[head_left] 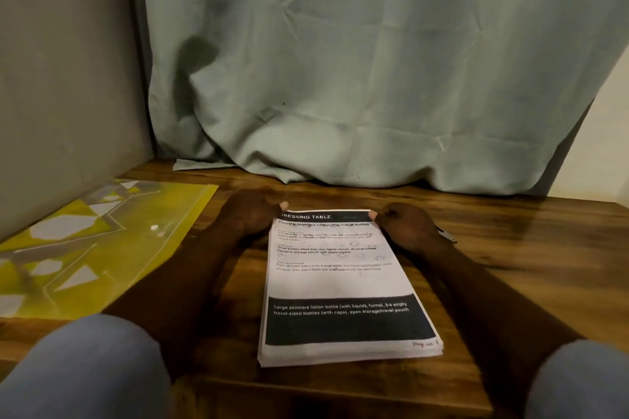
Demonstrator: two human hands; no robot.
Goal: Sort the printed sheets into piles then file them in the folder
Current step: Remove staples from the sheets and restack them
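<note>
left hand (pixel 245 216), right hand (pixel 405 228), pinching printed sheets (pixel 343 282)

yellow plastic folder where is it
In the head view, the yellow plastic folder lies on the wooden table, far left, beside the left hand gripping the white printed sheets.

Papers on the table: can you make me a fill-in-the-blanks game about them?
The stack of sheets lies on a ____ table.
The yellow folder lies to the ____ of the stack.
The top sheet has a heading that ends in the word ____.
Missing words: wooden, left, TABLE.
</note>
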